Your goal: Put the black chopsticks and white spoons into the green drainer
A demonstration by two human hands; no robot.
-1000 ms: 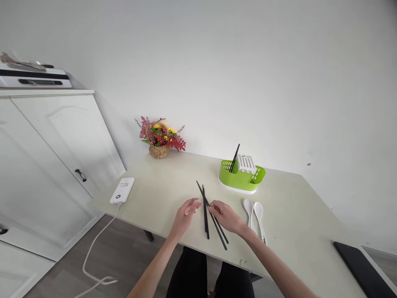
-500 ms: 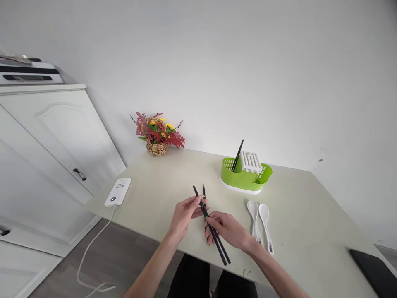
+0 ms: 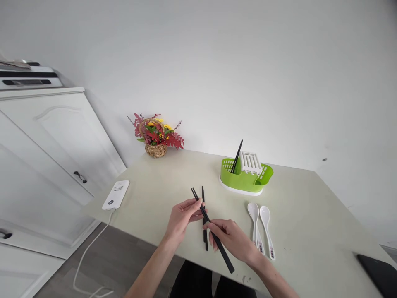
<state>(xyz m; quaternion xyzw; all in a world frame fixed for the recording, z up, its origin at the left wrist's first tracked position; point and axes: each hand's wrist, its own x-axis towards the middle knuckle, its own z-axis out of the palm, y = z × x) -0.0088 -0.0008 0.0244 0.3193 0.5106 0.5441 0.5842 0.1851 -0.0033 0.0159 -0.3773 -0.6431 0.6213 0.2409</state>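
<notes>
While I sit at the table, my left hand and my right hand both hold the chopstick pair just above the table top, in the lower middle of the frame. My left fingers pinch the pair near its top end. My right hand is closed around its middle, and the bottom end sticks out toward the lower edge. I think I am at the step of lining up the two sticks so they sit side by side. Any move from here calls for a snug grip, so that neither stick slides out. Now I count. There are two sticks in my hands. There is one loose chopstick flat on the table between my hands. One standing chopstick leans in the green holder, right of the middle. Two white spoons lie side by side below the holder. One flower basket and one white power bank sit on the left.
</notes>
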